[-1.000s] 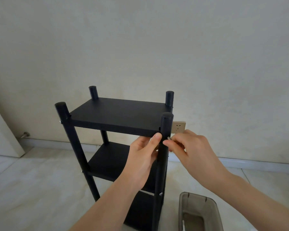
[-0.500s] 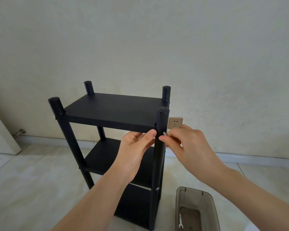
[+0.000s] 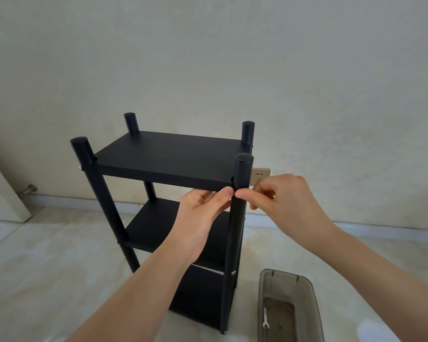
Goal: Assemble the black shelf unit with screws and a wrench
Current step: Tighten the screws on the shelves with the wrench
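Observation:
The black shelf unit (image 3: 168, 156) stands upright on the floor with three boards between four round posts. My left hand (image 3: 203, 218) grips the front right corner of the top board, fingers underneath and thumb at the front edge. My right hand (image 3: 282, 201) pinches with thumb and fingers against the front right post (image 3: 242, 174), just below the top board. The screw between those fingertips is hidden. Silver screw heads show on the front left post (image 3: 80, 168) and low on the front right post (image 3: 232, 273). A small white wrench (image 3: 265, 318) lies in the bin.
A grey translucent bin (image 3: 311, 292) sits on the pale tiled floor at the lower right of the shelf. On the wall behind the hands is a beige socket (image 3: 260, 174). A door (image 3: 0, 193) and its stopper (image 3: 29, 189) are at the left.
The shelf sits a little higher and further left in view. Both hands stay at the front right corner. My right thumb has closed onto the post, covering the small silver screw seen before.

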